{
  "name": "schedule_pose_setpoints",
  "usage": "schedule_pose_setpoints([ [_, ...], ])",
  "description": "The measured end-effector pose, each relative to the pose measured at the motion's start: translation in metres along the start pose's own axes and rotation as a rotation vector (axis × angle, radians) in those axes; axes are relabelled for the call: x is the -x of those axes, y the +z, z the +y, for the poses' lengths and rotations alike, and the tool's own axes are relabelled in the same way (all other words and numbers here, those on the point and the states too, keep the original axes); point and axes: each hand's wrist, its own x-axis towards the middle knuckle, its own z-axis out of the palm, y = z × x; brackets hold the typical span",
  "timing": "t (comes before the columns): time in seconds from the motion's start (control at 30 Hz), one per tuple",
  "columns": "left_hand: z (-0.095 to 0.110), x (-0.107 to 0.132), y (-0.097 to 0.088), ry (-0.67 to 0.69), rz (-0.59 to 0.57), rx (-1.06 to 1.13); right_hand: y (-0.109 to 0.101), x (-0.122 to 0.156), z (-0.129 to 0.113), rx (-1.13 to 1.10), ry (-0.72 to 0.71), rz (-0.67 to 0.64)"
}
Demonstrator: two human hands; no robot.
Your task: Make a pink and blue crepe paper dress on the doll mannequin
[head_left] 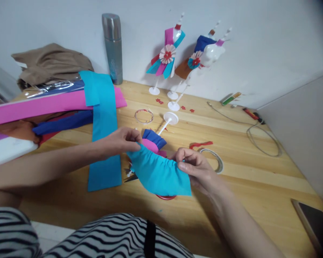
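Between my two hands stretches a strip of turquoise crepe paper [161,175], gathered in small pleats along its upper edge. My left hand [126,139] pinches its left end between thumb and fingers. At the right, thumb and index finger of my right hand [195,165] grip the gathered edge. Behind the strip lies a small white stand [171,117] on its side, with blue and pink crepe paper [154,139] around it. Partly covered by the strip are scissors [131,178], of which dark blades show, and something red and round below it.
A long turquoise strip [104,136] lies left, near pink crepe paper [56,104]. Dressed white figures on stands [167,55] and a flask [113,50] line the wall. A tape roll [220,163], cable [249,134] and dark device [312,225] are on the right.
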Motion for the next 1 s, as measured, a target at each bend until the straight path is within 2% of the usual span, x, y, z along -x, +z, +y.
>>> schedule_pose_setpoints([
  [0.13, 0.0, -0.004, -0.007, 0.013, 0.107, 0.009, 0.005, -0.001, 0.002, -0.002, 0.002, 0.004],
  [0.27, 0.004, -0.006, -0.009, -0.057, 0.066, -0.031, 0.01, -0.002, 0.002, -0.037, 0.034, -0.013],
  [0.37, 0.006, -0.007, -0.01, -0.065, 0.088, -0.171, 0.013, -0.004, 0.004, -0.031, 0.044, 0.0],
  [0.47, 0.006, -0.012, -0.015, -0.014, 0.113, -0.388, 0.015, -0.008, 0.007, 0.062, -0.007, 0.087],
  [0.6, 0.008, -0.021, -0.023, 0.114, 0.023, -0.613, 0.018, -0.016, 0.011, 0.21, -0.064, 0.189],
  [0.73, 0.02, -0.029, -0.029, 0.263, 0.015, -0.84, 0.022, -0.022, 0.012, 0.335, -0.096, 0.233],
  [0.87, 0.036, -0.035, -0.033, 0.289, -0.026, -0.971, 0.024, -0.026, 0.011, 0.469, -0.125, 0.283],
  [1.0, 0.043, -0.043, -0.034, 0.302, -0.055, -1.043, 0.023, -0.029, 0.009, 0.473, -0.105, 0.278],
])
